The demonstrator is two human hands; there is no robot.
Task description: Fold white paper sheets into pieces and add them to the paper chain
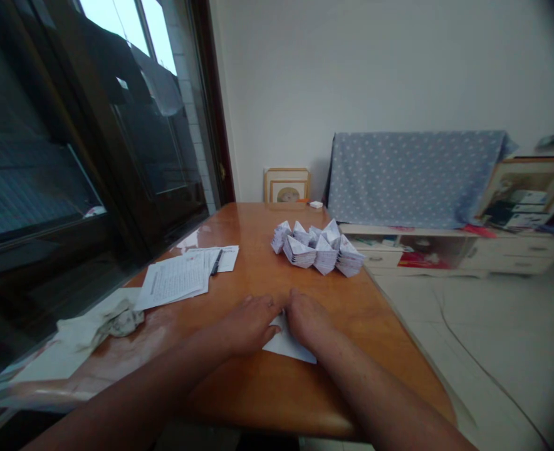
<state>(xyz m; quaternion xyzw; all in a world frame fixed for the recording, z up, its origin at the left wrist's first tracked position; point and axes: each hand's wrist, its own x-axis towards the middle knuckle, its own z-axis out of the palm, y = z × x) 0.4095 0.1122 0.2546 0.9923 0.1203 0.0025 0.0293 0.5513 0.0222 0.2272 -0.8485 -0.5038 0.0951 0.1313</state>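
A white piece of paper (pixel 288 348) lies on the table in front of me, partly covered by both hands. My left hand (pixel 254 321) is at its left side, thumb on the paper and fingers closed at its top. My right hand (pixel 308 318) is bent over the paper's upper right side with its fingers curled down; the fingertips are mostly hidden. The two hands almost meet at the paper's far tip. Beyond them stand several stacks of folded paper pieces (pixel 324 253) with pointed tops, grouped together.
Printed sheets (pixel 176 280) with a black pen (pixel 217 262) on them lie at the left. Nearer is a crumpled cloth or paper (pixel 123 319). The wooden table's (pixel 253 220) right edge runs beside my right arm. A polka-dot cloth (pixel 413 178) covers something on the white cabinet (pixel 516 254).
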